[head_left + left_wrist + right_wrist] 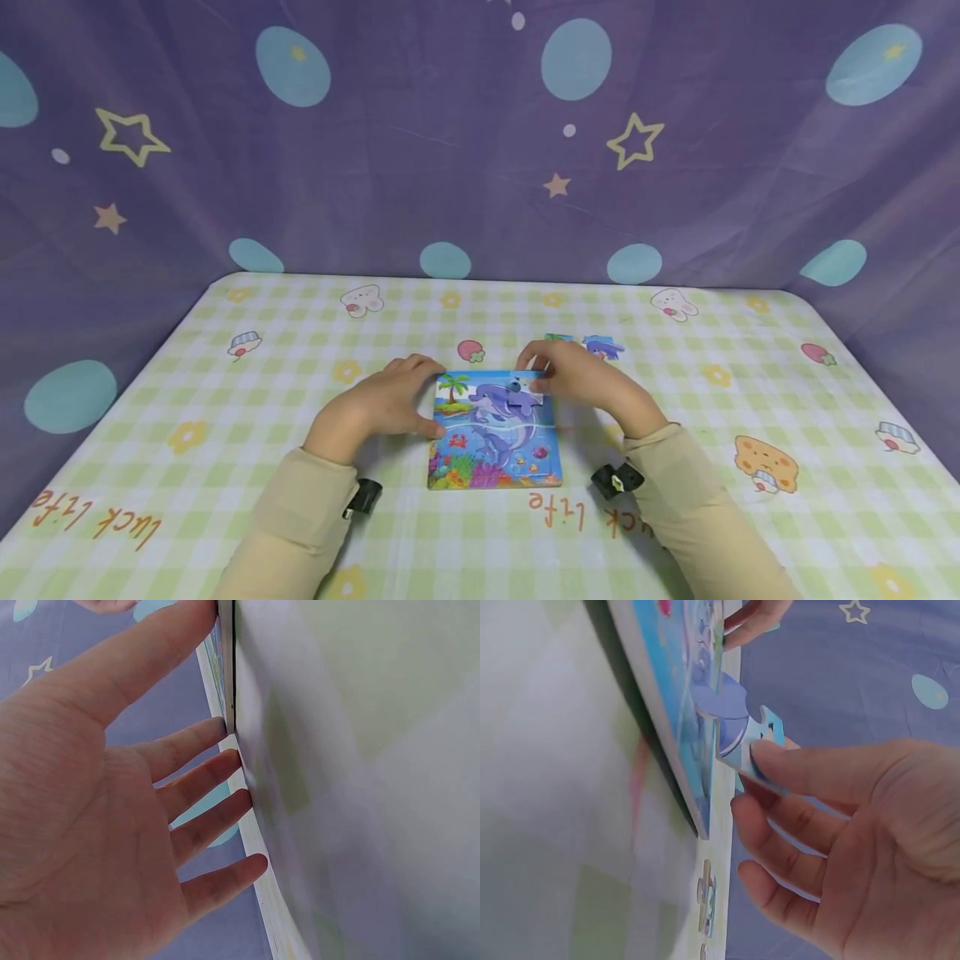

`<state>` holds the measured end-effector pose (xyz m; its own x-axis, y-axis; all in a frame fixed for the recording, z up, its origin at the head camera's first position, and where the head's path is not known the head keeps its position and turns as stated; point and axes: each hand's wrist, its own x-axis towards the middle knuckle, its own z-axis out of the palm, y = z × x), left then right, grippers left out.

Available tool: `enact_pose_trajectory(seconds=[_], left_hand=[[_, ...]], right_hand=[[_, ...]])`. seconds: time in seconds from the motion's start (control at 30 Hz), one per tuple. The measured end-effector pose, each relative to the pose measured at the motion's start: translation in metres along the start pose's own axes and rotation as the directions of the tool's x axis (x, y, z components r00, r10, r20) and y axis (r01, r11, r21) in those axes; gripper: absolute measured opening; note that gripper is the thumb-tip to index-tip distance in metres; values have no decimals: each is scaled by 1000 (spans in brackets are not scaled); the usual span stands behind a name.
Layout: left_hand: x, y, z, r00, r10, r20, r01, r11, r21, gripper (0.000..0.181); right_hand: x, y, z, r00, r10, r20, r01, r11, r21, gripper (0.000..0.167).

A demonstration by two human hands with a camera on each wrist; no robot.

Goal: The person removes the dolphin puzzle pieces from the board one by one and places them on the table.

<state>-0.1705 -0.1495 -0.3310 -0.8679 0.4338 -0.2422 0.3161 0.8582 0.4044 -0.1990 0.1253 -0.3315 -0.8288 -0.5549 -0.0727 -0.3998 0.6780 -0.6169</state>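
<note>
The left hand (375, 406), fingers straight, touches a flat square puzzle (487, 457); the right hand (583, 377) pinches a knobbed piece (733, 729).

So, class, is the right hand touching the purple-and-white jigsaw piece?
Touching. The right wrist view shows the right hand pinching the jigsaw piece, thumb on its printed face.

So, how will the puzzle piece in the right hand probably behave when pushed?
The puzzle piece is probably stiff: it juts flat from the right hand without sagging. Thin and small, it is likely light. Being flat, it should slide rather than roll.
</note>
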Motion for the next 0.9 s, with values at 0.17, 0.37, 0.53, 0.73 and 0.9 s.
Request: enact_pose_trajectory(seconds=[0.17, 0.37, 0.53, 0.73, 0.9], left_hand=[[0, 0, 0, 1000, 1, -2, -1, 1000, 2, 84], [0, 0, 0, 1000, 3, -3, -3, 1000, 0, 84], [0, 0, 0, 1000, 4, 0, -4, 1000, -6, 84], [0, 0, 0, 1000, 4, 1, -4, 1000, -5, 84], [0, 0, 0, 1000, 6, 1, -6, 1000, -1, 85]], right_hand=[[-1, 0, -4, 1000, -6, 9, 5, 1000, 28, 16], [-3, 3, -8, 1000, 7, -4, -7, 998, 57, 15], [-4, 5, -11, 1000, -4, -15, 4, 998, 56, 16], [-5, 8, -16, 1000, -6, -19, 7, 998, 61, 16], [-7, 12, -21, 999, -1, -37, 3, 999, 47, 16]])
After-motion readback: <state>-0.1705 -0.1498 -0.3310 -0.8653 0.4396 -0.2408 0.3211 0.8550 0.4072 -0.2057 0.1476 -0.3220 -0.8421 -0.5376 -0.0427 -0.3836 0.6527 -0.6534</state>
